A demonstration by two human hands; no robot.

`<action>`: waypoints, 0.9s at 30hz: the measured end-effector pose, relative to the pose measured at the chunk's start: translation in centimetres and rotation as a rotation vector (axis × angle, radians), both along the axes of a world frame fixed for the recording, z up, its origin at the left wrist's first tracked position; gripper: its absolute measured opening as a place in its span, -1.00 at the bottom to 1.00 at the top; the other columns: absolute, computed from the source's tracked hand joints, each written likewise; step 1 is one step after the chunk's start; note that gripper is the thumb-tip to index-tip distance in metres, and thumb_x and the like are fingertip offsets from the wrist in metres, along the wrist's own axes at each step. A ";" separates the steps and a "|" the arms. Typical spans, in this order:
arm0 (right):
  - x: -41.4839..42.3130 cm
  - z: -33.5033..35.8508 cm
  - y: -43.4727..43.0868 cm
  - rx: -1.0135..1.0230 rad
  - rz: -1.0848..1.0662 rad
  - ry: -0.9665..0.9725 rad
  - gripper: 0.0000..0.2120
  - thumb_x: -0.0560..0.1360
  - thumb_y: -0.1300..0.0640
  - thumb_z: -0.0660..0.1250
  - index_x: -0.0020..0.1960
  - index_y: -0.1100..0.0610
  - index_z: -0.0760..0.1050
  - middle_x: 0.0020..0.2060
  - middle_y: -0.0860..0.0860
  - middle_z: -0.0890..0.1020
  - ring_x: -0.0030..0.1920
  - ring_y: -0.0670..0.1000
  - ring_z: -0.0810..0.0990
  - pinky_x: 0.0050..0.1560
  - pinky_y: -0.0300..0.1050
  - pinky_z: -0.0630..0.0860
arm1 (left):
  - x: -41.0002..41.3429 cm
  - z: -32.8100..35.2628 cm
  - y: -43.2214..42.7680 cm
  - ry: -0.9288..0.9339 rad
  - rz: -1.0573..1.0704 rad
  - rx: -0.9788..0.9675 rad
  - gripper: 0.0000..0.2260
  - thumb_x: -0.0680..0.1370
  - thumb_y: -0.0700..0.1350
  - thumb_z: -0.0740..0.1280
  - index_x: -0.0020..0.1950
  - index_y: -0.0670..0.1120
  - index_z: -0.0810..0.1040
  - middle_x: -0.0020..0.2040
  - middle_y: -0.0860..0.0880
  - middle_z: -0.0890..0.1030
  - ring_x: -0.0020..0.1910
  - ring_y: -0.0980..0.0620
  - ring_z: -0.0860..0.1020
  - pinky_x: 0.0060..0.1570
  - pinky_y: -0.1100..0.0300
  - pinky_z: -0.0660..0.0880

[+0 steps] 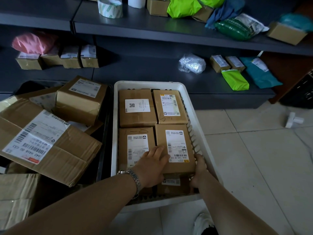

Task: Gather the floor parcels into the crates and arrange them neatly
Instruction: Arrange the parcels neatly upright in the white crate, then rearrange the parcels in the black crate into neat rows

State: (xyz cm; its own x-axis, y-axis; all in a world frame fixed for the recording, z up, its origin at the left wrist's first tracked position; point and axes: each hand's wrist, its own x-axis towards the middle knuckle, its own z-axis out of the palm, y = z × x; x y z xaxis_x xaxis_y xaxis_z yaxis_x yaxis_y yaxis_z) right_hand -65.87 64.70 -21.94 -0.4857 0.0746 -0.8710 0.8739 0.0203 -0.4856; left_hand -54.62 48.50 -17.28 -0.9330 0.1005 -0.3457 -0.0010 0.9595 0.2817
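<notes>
Both of the person's hands were in the white crate (116,116), which sat mid-frame on the tiled floor (254,150), and both were on the near-right parcel (175,146). The left hand (152,167), the one with the metal wristwatch (133,177), lay flat with straight fingers across that parcel's left edge. It spilled a bit onto the near-left parcel (133,138), so it was pressing, not grabbing. The right hand (199,173) was wedged at the parcel's lower right corner, between the box and the crate wall. Its thumb ran up the side and its fingers curled round the corner, so that one really was gripping it. Another labelled box (172,182) peeked out beneath the parcel's near edge.

The far half of the crate held two more brown parcels side by side, labels up: the far-left one (137,107) and the far-right one (170,106).

On the left of the frame a dark crate (105,133) was heaped with bigger stuff. There was a large carton (45,146) lying tilted and a squarer box (81,99) perched above it.

Along the top ran dark grey shelves (152,28) with a tape roll (110,7), lime-green mailers (183,7), a pink bag (32,42) and rows of small boxes. At the right edge, a little white plastic piece (293,120) lay on the tiles.
</notes>
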 end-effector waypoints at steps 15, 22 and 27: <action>1.6 2.9 -1.5 0.231 -0.093 0.019 -0.52 0.63 -0.12 0.07 0.34 0.19 0.47 0.25 0.15 0.54 0.29 0.20 0.48 0.33 0.17 0.39 | 0.0 0.7 -0.7 -0.036 -0.052 -0.031 -0.40 0.58 0.02 0.24 0.57 0.02 0.06 0.58 -0.14 -0.09 0.55 -0.15 -0.05 0.48 -0.09 0.07; 0.6 2.0 -0.1 0.141 -0.073 -0.266 -0.44 0.52 -0.27 0.19 0.24 0.19 0.40 0.19 0.30 0.49 0.21 0.43 0.48 0.11 0.63 0.33 | 0.4 0.1 -0.3 0.008 -0.043 -0.036 -0.39 0.58 0.03 0.25 0.56 -0.01 0.06 0.57 -0.14 -0.08 0.55 -0.15 -0.07 0.49 -0.08 0.04; 0.4 2.1 -0.2 0.063 -0.089 -0.334 -0.46 0.60 -0.22 0.06 0.05 0.26 0.46 -0.01 0.32 0.52 0.24 0.40 0.47 0.25 0.54 0.29 | 0.1 -0.2 1.1 0.112 -0.076 -0.059 -0.38 0.55 0.05 0.28 0.53 -0.09 0.11 0.55 -0.14 0.01 0.54 -0.13 -0.02 0.50 -0.04 0.05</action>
